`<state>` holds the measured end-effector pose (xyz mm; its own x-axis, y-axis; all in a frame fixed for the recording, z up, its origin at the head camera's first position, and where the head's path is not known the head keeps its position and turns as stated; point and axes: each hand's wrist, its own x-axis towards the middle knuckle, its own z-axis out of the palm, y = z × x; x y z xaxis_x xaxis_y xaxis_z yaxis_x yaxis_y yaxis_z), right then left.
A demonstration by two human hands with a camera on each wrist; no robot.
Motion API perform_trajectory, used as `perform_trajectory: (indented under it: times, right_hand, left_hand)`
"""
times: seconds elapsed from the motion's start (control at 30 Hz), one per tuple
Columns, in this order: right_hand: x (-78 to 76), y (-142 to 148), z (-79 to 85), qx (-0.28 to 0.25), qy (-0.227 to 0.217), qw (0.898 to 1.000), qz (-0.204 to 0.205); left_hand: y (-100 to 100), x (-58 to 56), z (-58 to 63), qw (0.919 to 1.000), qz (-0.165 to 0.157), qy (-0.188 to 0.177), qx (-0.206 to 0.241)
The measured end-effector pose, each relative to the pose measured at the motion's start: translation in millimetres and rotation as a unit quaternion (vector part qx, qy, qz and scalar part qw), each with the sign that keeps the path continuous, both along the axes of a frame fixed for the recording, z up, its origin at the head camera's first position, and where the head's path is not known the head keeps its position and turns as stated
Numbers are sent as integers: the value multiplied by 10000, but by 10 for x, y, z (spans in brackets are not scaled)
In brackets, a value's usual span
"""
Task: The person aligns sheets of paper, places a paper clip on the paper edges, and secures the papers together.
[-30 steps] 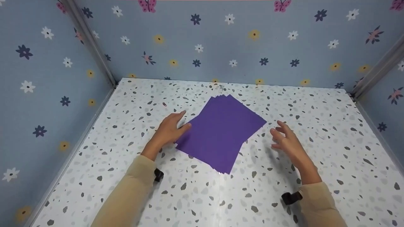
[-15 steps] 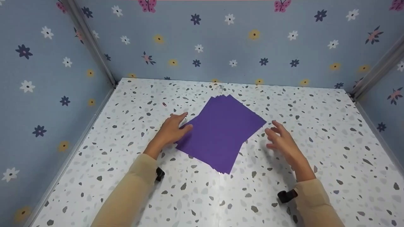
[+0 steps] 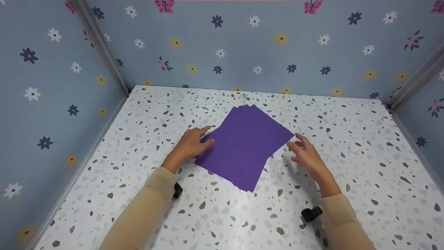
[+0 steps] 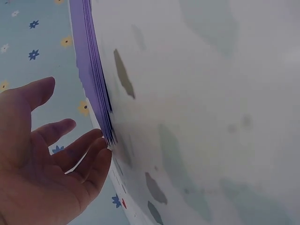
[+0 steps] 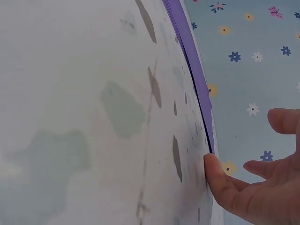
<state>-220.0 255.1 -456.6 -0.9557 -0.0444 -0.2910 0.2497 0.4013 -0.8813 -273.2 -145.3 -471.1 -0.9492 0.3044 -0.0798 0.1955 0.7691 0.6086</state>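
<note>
A fanned stack of purple paper sheets (image 3: pixel 242 146) lies flat on the speckled table, its corners staggered at top and bottom. My left hand (image 3: pixel 191 141) is at the stack's left edge, thumb above the paper; in the left wrist view the fingertips of that hand (image 4: pixel 56 159) meet the layered edge of the sheets (image 4: pixel 96 79). Beside the right corner hovers my right hand (image 3: pixel 307 154), its fingers loosely bent. In the right wrist view one fingertip of the right hand (image 5: pixel 258 187) comes close to the end of the purple edge (image 5: pixel 199 84); contact is unclear.
The white terrazzo-patterned table (image 3: pixel 222 222) is bounded by blue flowered panels (image 3: pixel 236 45) at the back and both sides. Metal posts (image 3: pixel 104 48) stand at the back corners. A small reddish object (image 3: pixel 181 114) lies left of the paper, too small to identify.
My right hand has moved left, closer to the paper's right corner. The left hand has shifted slightly right along the stack's left edge. The sheets have stayed in place.
</note>
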Motion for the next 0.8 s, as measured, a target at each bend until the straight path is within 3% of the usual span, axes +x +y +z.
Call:
perform_trajectory:
  times: [0.43, 0.8]
  right_hand:
    - [-98, -126, -28, 362, 188, 9992, 23]
    - [-202, -250, -34, 1153, 476, 9922, 43]
  left_hand:
    - [37, 11, 52, 9985, -373, -28, -390]
    - [7, 39, 85, 9957, -693, -141, -601]
